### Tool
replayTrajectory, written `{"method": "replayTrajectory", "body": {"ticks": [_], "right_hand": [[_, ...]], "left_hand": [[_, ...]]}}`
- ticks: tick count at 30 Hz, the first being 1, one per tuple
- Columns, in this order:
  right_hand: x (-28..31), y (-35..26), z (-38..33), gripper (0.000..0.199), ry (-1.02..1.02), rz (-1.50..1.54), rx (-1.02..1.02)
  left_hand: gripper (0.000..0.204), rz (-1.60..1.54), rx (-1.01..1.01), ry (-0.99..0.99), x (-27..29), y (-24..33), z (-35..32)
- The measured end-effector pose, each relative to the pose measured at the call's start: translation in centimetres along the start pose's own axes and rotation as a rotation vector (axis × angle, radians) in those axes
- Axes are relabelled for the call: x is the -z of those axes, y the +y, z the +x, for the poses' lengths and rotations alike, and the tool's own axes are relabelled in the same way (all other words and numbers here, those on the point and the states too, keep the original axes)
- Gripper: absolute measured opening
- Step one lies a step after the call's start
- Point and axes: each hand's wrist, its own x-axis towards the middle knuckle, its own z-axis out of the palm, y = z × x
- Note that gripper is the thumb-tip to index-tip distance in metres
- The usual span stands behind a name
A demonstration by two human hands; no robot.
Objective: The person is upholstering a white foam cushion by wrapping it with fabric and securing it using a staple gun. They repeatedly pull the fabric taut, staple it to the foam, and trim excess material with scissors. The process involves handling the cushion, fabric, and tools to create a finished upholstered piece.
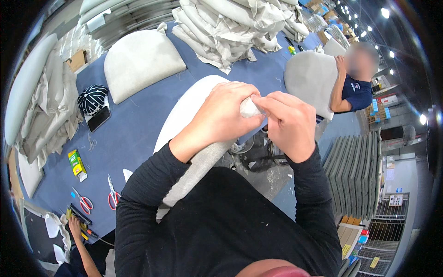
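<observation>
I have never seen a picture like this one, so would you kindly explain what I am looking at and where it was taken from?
There is no machine here: a camera worn on a person's head looks down at their own two hands, and its wide lens bends straight edges. The left hand and right hand together pinch the corner of a pale cushion propped against their body. On the blue table lie another cushion, a pile of fabric covers, a cap, a phone and scissors. A co-worker stands across the table.

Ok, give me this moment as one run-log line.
left hand: grips grey cushion cover | right hand: pinches cover's white corner | behind: blue table, two red scissors | co-worker far side
</observation>
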Motion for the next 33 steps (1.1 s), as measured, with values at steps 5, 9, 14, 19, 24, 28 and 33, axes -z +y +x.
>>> {"method": "replayTrajectory", "body": {"ticks": [5,9,14,19,24,28,33], "right_hand": [[-2.7,0.5,-0.8,0.037,0.204,0.163,-0.017],[-3.4,-0.6,0.0,0.041,0.281,0.179,0.013],[-1.0,-0.5,2.0,0.035,0.08,0.244,0.075],[-1.6,1.4,5.4,0.02,0.063,0.477,-0.096],[-15.6,4.1,6.8,0.019,0.067,1.287,-0.282],[-24.6,2.7,5.9,0.015,0.201,1.703,-0.409],[-30.3,14.5,2.2,0.018,0.103,1.514,-0.154]], "left_hand": [[0.036,-0.004,-0.008,0.048,0.7,0.2,-0.6],[0.037,0.022,0.022,0.081,1.9,0.6,-1.0],[0.039,-0.012,0.073,0.029,3.7,1.1,-1.4],[0.038,-0.031,0.137,-0.015,5.6,0.9,-1.7],[0.051,-0.116,0.117,-0.023,7.5,-0.9,-2.9],[0.061,-0.532,0.502,0.069,9.4,-7.5,-12.1],[0.065,0.43,1.208,-0.134,8.0,-11.7,-36.4]]}}
